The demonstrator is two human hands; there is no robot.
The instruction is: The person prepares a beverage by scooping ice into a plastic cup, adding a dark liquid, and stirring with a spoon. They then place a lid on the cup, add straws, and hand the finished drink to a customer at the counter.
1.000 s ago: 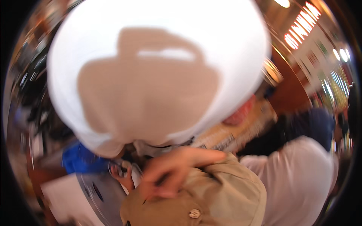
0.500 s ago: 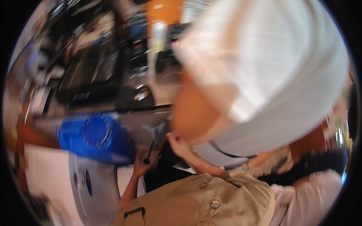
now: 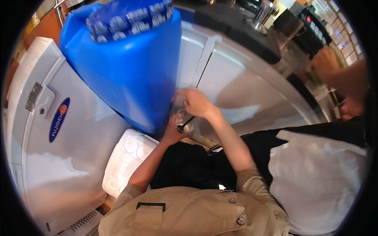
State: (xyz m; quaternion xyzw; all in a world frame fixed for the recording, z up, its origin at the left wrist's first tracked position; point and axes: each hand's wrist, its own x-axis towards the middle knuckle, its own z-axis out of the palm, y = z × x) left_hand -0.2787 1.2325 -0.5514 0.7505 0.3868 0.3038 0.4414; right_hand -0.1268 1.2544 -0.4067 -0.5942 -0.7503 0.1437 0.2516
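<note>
My left hand [image 3: 173, 131] is wrapped round a clear cup [image 3: 191, 125] at the right side of a large blue plastic container [image 3: 130, 70]. A black spoon-like tool [image 3: 187, 124] slants across the cup, its round dark end beside my left fingers. Just above the cup is my right hand [image 3: 197, 103], palm down, fingers curled and close to the container's lower edge. Whatever those fingers hold is hidden; a small red spot shows beside them.
A chest freezer [image 3: 75, 149] stands at left, a white cooler box [image 3: 128, 159] beside my left arm. Pale cabinet doors [image 3: 244, 82] lie ahead under a dark counter [image 3: 236, 29] bearing a metal pitcher [image 3: 262, 17]. At right are another person's hand [image 3: 327, 65] and white shirt [image 3: 315, 177].
My view has swung left and closer to the blue container. The person in white, who covered much of the view, is now at the right edge. The cup remains in my left hand.
</note>
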